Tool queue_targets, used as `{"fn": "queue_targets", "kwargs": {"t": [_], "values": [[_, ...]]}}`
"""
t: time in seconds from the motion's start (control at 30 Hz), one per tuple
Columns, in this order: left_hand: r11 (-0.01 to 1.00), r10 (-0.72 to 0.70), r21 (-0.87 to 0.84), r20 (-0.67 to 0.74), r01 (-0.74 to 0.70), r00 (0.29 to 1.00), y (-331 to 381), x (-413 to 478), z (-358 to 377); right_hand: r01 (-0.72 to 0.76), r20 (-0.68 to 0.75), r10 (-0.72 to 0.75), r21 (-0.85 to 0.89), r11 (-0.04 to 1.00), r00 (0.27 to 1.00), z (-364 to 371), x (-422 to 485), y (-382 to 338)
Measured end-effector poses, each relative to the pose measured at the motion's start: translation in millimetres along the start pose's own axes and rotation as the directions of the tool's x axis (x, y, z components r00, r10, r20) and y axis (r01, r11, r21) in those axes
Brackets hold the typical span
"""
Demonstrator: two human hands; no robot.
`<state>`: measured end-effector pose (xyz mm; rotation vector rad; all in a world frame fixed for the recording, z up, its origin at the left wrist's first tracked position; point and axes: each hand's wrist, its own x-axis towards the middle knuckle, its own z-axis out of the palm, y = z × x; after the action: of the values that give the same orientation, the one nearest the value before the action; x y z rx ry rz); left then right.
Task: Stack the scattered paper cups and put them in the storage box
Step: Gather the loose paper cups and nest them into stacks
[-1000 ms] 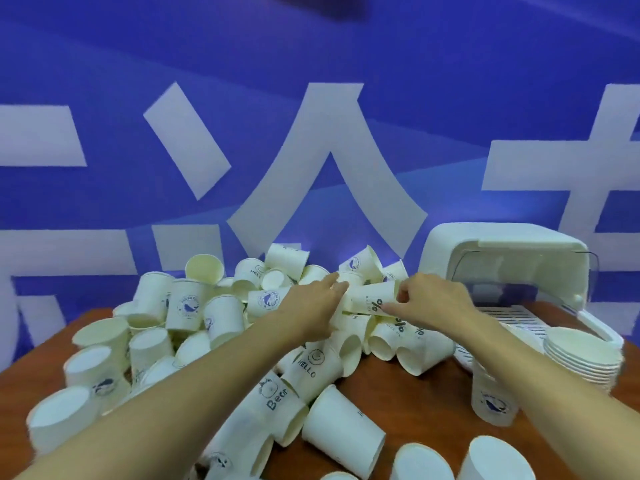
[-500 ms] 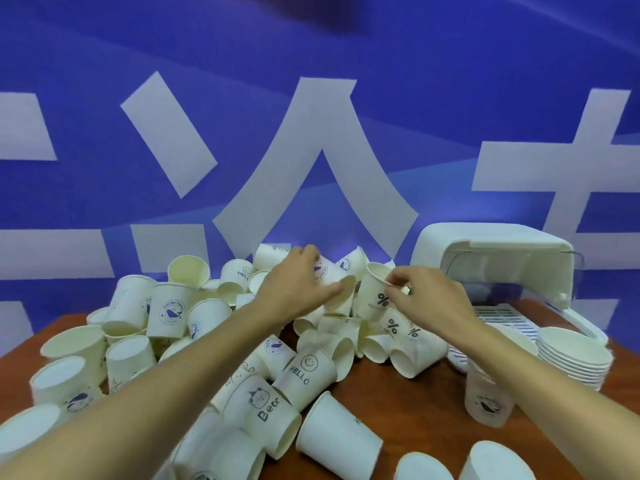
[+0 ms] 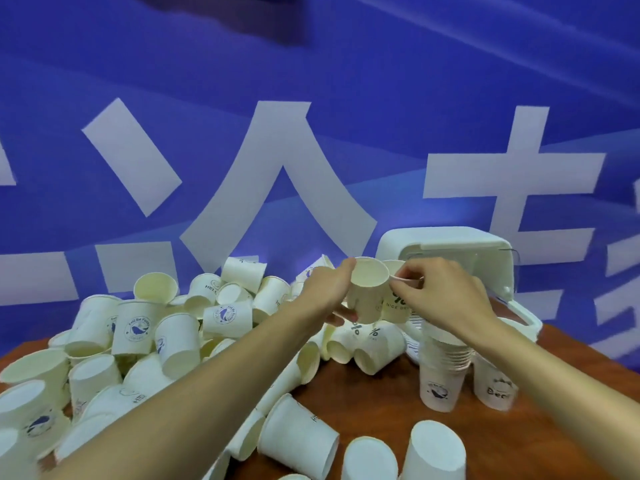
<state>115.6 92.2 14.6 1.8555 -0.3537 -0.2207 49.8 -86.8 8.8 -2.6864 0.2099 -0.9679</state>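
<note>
- Two cups are held up over the brown desk [image 3: 374, 403]. The left hand [image 3: 322, 292] curls round a plain white paper cup [image 3: 367, 289], its round mouth toward the camera. The right hand [image 3: 440, 296] pinches the rim of a "%" cup [image 3: 398, 306] just beside it at 3 o'clock.
- A nested stack [image 3: 441, 375] stands at 5 o'clock, and loose cups [image 3: 131, 327] heap at 8 o'clock.
- The smooth white plastic storage box [image 3: 450, 247] sits at 1 o'clock.

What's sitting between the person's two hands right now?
Left hand holds the nearer cup, right hand pinches the percent-printed cup; both fill the gap, head view.
</note>
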Motion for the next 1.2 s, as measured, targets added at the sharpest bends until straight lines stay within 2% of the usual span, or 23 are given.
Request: {"fn": "queue_targets", "kwargs": {"t": [0.1, 0.27, 0.37, 0.47, 0.53, 0.6, 0.8, 0.93, 1.1, 1.2], "values": [[0.995, 0.099, 0.035, -0.079, -0.097, 0.992, 16.1, 2.1, 33.5, -0.013, -0.057, 0.013, -0.017, 1.0, 0.998, -20.9, -7.9, 24.9], [0.9, 0.373, 0.299, -0.15, -0.317, 0.916, 33.4, 5.9, 78.3, -0.088, -0.134, 0.081, -0.043, 0.995, 0.988, -47.3, -20.1, 63.3], [0.892, 0.407, 0.238, -0.054, -0.384, 0.912, 43.9, 2.8, 102.4, -0.101, -0.142, 0.089, -0.084, 0.991, 0.986, -54.8, -26.1, 80.0], [0.927, 0.339, 0.147, 0.064, -0.344, 0.939, 57.2, -0.5, 118.0, -0.127, -0.169, 0.105, -0.124, 0.984, 0.98, -61.6, -27.7, 92.9], [0.947, 0.289, 0.089, 0.192, -0.31, 0.938, 61.4, -1.0, 120.3, -0.149, -0.17, 0.126, -0.133, 0.98, 0.977, -64.9, -27.3, 100.7], [0.935, 0.276, 0.141, 0.286, -0.325, 0.917, 59.6, -0.2, 118.7, -0.168, -0.163, 0.148, -0.112, 0.979, 0.975, -65.3, -27.8, 107.6], [0.729, 0.392, 0.49, 0.275, -0.478, 0.878, 46.3, -0.4, 102.7, -0.144, -0.161, 0.127, -0.099, 0.985, 0.979, -60.2, -40.2, 119.9], [0.566, 0.402, 0.671, 0.282, -0.479, 0.871, 36.1, -2.1, 95.7, -0.135, -0.139, 0.124, -0.069, 0.988, 0.982, -61.4, -44.7, 123.5], [0.477, 0.374, 0.741, 0.315, -0.472, 0.872, 17.5, -1.0, 104.4, -0.144, -0.143, 0.135, -0.053, 0.988, 0.98, -63.7, -51.3, 126.0], [0.433, 0.413, 0.747, 0.333, -0.504, 0.848, 7.0, -1.0, 108.3, -0.15, -0.024, 0.148, -0.114, 0.982, 0.989, -56.5, -56.3, 129.5]]}}
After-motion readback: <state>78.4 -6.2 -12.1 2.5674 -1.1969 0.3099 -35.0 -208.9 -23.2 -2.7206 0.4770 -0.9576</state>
